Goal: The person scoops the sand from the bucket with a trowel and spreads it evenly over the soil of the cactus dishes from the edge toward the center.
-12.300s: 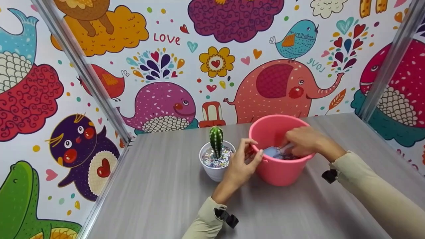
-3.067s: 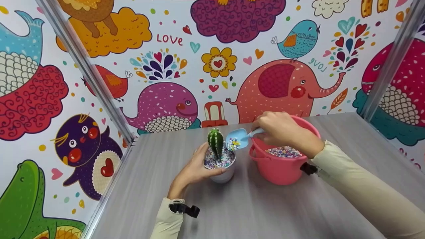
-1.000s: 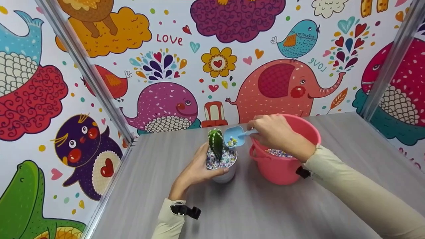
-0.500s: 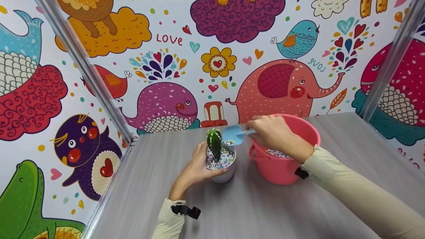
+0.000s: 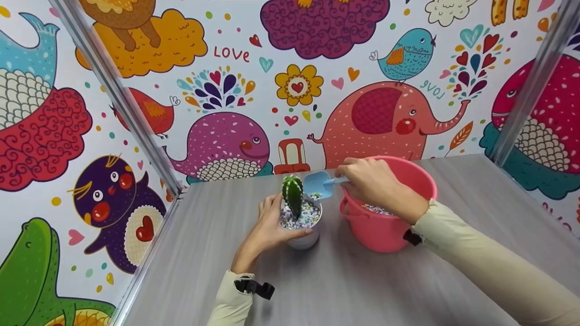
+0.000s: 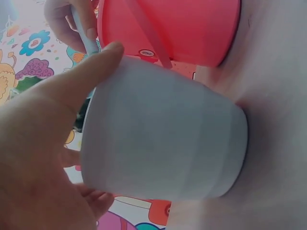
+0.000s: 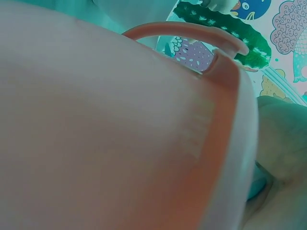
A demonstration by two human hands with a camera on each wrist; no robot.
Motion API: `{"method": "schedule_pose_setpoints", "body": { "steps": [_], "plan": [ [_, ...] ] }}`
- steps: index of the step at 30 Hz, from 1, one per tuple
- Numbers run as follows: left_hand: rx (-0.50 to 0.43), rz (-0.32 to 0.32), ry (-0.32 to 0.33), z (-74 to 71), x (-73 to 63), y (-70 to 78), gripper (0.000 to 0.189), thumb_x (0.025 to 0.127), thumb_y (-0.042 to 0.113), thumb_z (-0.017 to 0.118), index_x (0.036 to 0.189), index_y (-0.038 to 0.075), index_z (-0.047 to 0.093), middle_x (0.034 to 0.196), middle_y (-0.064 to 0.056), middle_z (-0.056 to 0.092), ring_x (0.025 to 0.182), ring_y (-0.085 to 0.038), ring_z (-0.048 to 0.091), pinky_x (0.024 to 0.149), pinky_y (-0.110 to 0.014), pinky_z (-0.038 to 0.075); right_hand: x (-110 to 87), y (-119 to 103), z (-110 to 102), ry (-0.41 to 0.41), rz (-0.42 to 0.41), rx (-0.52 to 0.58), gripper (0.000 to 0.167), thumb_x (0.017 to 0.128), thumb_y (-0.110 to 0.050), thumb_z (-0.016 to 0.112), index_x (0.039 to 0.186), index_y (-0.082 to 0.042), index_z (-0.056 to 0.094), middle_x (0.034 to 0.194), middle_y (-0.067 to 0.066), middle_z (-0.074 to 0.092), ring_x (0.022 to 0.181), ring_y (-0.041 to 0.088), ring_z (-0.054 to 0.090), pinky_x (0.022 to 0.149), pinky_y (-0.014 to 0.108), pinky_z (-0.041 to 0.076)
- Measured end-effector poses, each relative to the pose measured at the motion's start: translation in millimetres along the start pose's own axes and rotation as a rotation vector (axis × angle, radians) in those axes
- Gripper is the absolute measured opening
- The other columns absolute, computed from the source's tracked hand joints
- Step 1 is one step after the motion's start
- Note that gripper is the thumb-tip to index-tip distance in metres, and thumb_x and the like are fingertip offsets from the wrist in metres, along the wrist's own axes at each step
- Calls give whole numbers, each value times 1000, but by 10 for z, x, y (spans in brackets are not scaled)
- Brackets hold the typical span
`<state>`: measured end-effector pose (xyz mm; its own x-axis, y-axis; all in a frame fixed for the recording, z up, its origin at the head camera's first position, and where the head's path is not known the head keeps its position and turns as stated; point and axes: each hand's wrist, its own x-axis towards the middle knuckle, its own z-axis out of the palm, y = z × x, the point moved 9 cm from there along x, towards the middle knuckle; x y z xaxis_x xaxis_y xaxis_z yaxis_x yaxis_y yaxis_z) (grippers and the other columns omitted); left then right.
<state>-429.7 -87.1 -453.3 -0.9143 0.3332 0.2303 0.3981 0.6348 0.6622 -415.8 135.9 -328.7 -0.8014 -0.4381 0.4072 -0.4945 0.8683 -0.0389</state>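
Observation:
A green cactus point(image 5: 292, 197) stands in a white pot point(image 5: 304, 240) whose top is covered with small multicoloured beads point(image 5: 299, 221). My left hand point(image 5: 267, 232) holds this pot at its rim, thumb on the near side and fingers round the left. In the left wrist view the pot point(image 6: 158, 129) rests on the table. Close to the cactus, my right hand point(image 5: 374, 183) grips the handle of a light blue scoop point(image 5: 319, 183). The scoop's blade tilts over the pot's far right rim, with a few beads near its lower edge. The right forearm hides part of the bucket.
Right of the pot stands a pink bucket point(image 5: 383, 237) with beads inside and its handle hanging toward the pot. In the right wrist view, the bucket point(image 7: 120, 120) fills most of the picture. A patterned wall point(image 5: 385, 131) rises behind the grey table point(image 5: 213, 217).
My left hand has gone from the bucket's rim to the pot. The scoop has come out of the bucket to the pot, and fewer beads lie in it than 3 seconds ago.

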Motion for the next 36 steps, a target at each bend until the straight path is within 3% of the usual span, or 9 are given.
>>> {"method": "schedule_pose_setpoints", "body": {
  "steps": [16,22,28,33,36],
  "plan": [
    [-63,64,-45,-72,19,3,115,74,54,95,166,18,38,161,-9,51,147,-34,43,122,-59,42,-9,17,47,-14,3,23,29,88,-10,86,116,-14,82,108,9,77,69,21,64,55,33,58],
    [-91,61,-62,-68,19,-35,117,75,54,94,169,19,33,167,-13,45,152,-32,45,125,-63,40,-42,36,40,1,0,23,31,86,-12,88,117,-16,83,106,8,75,70,20,63,54,31,56],
    [-116,55,-59,-86,10,-48,115,76,57,94,168,19,34,170,-14,40,154,-33,44,126,-63,38,-116,107,23,2,9,51,41,87,-13,87,127,-18,81,111,6,77,71,19,62,55,27,52],
    [-159,4,-18,-146,17,-39,118,78,60,92,170,22,29,175,-12,31,160,-37,36,128,-68,32,-253,256,-14,28,31,131,41,88,-16,88,128,-18,80,122,5,78,87,23,69,62,32,56],
    [-170,-24,35,-209,21,-2,125,79,64,89,174,24,19,180,-10,22,166,-38,25,130,-71,25,-360,398,-31,43,61,174,41,91,-19,86,130,-17,78,130,6,77,105,27,73,78,41,64]
  ]
}}
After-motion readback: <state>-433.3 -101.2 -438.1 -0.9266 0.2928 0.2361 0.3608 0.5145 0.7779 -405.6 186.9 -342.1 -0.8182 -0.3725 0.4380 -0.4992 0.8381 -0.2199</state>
